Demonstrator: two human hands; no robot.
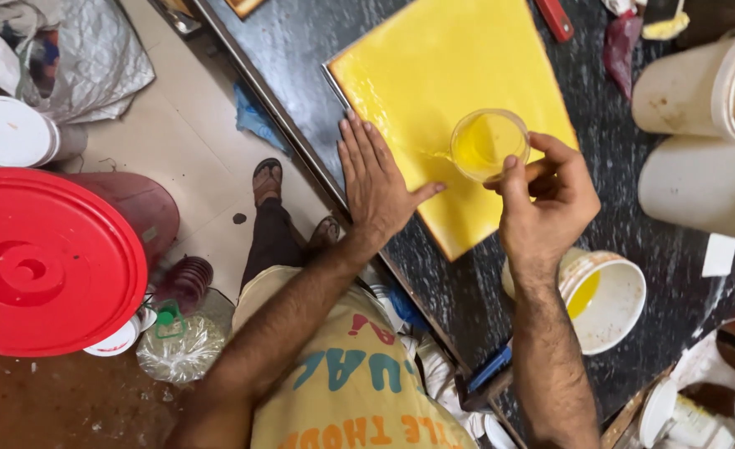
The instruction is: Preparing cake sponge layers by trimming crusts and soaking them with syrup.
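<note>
A glossy yellow square panel (434,75) lies on a dark marbled worktop (508,316). My left hand (376,183) rests flat with fingers spread on the panel's near-left edge. In my right hand (546,204) is a small clear plastic cup (489,144), tipped over the panel with yellow liquid in it. A thin yellow stream runs from the cup's lip onto the panel.
A white tub (604,299) with yellow liquid stands just below my right hand. Two large white buckets (700,133) lie at the right. A red lid (47,262) covers a barrel on the floor at left, near a white container (10,129).
</note>
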